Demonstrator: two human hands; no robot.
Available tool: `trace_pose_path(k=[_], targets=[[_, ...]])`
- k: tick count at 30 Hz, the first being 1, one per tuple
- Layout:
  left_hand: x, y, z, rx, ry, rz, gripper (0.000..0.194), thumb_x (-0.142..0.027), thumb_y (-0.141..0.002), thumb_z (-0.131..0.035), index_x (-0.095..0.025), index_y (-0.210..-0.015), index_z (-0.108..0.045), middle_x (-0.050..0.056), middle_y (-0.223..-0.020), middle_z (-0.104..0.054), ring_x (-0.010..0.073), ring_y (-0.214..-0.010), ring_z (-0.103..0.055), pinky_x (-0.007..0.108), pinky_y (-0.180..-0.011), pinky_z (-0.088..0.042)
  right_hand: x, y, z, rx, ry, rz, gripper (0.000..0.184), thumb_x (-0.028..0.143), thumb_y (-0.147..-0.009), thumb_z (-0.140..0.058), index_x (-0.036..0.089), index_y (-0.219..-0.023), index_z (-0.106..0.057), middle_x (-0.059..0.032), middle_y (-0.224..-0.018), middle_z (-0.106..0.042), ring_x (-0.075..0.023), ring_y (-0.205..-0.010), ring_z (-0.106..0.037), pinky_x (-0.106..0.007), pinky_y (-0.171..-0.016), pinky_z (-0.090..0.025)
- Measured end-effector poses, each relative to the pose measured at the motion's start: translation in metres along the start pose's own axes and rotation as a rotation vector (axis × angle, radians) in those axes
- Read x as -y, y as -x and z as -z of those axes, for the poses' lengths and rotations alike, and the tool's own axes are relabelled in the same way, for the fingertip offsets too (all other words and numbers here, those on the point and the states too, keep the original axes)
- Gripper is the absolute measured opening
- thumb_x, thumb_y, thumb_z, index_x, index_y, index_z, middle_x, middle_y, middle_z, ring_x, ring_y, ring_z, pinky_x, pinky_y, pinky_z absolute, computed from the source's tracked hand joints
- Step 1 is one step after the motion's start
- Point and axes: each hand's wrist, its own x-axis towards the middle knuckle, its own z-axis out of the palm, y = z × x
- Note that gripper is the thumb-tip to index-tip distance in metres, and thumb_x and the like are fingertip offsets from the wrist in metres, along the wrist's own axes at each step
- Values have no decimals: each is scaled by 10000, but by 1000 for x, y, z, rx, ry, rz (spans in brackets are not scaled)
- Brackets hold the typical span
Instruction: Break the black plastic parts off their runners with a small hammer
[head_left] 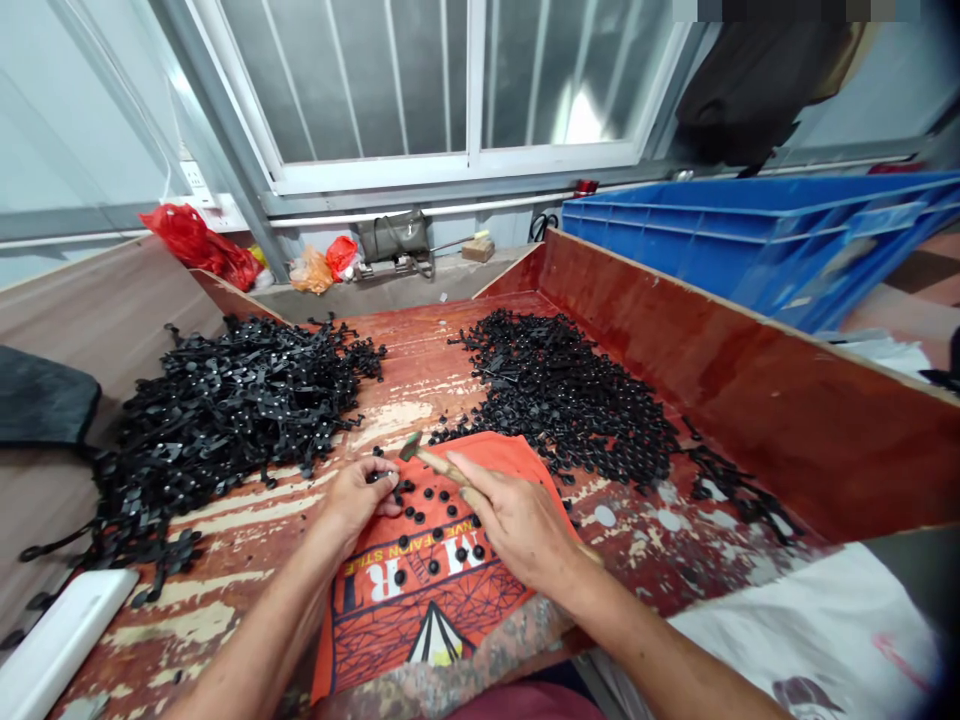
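Observation:
My right hand [517, 515] is wrapped round the wooden handle of a small hammer [435, 462], its metal head tilted up to the left. Close to that head, my left hand [367, 495] pinches a small black part [384, 478], mostly covered by the fingers. Both hands are over an orange printed cloth [420, 600] spread on the worn red table. Several small round black pieces [418, 517] lie scattered on the cloth between the hands.
A heap of black strap-like parts [247, 400] lies to the left, and a pile of small black pieces [562, 400] to the right. Wooden boards [705, 370] wall the table's sides. A blue crate [712, 235] stands beyond the right board. A white box-shaped object [71, 640] lies front left.

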Motion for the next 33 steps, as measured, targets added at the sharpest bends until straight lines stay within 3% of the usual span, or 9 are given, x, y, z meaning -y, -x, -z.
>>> trace_pose_path(k=[5,11,15,20,24,28,31,33], targets=[[7,-1,-2,-18,-67,12,282,-264,-641,-809,-146,-805,-611,-54,-491,-583,117,-363,-598,185,-388,-508,-1,-2,-9,115,194,-38,425,292,-987,-480,348,-1406,-527,-27,-916,-775,-219,-766,-718,-284,-660,-500],[6,-1,2,-23,-7,5,236,-224,-686,-763,-139,-840,-607,-46,-522,-605,104,-383,-600,193,-423,-541,-1,-6,12,-128,12,17,477,281,-1014,-423,349,-1486,-419,-34,-1089,-755,-206,-913,-711,-301,-781,-530],[-4,-1,7,-50,69,10,213,-173,-693,-741,-137,-841,-592,-36,-548,-621,99,-392,-602,194,-434,-551,-9,-6,12,-84,-30,-33,472,273,-1002,-451,380,-1462,-443,0,-1120,-750,-205,-913,-722,-314,-758,-552],[-7,-6,14,-128,64,-33,166,-134,-720,-697,-135,-843,-586,-44,-549,-606,93,-390,-591,202,-431,-558,-19,0,2,-14,-91,-44,490,253,-1012,-432,435,-1466,-403,54,-1300,-663,-195,-1133,-657,-351,-917,-525],[-5,-9,21,-169,58,-25,162,-110,-706,-690,-132,-825,-581,-52,-550,-593,81,-386,-575,201,-426,-558,-19,1,2,17,-74,-88,476,278,-1010,-432,438,-1457,-421,41,-1329,-645,-217,-1149,-648,-381,-934,-512],[-8,-6,22,-156,49,-22,191,-130,-691,-704,-135,-836,-579,-56,-543,-593,83,-377,-574,201,-427,-557,-21,-8,1,-7,-58,-119,429,289,-992,-453,396,-1403,-515,12,-1159,-734,-217,-1011,-695,-325,-802,-509],[-12,-5,12,-110,46,-49,186,-159,-704,-699,-138,-845,-579,-51,-545,-602,93,-392,-591,205,-439,-560,-25,-19,0,-35,-21,-159,284,295,-939,-529,318,-1183,-673,10,-861,-752,-195,-754,-687,-262,-612,-427],[-16,-8,-2,-68,21,-76,151,-167,-730,-674,-143,-838,-571,-56,-534,-593,94,-387,-592,199,-430,-548,-28,-25,0,-51,-12,-167,185,313,-920,-554,277,-1032,-697,15,-761,-714,-178,-674,-646,-250,-568,-369]])
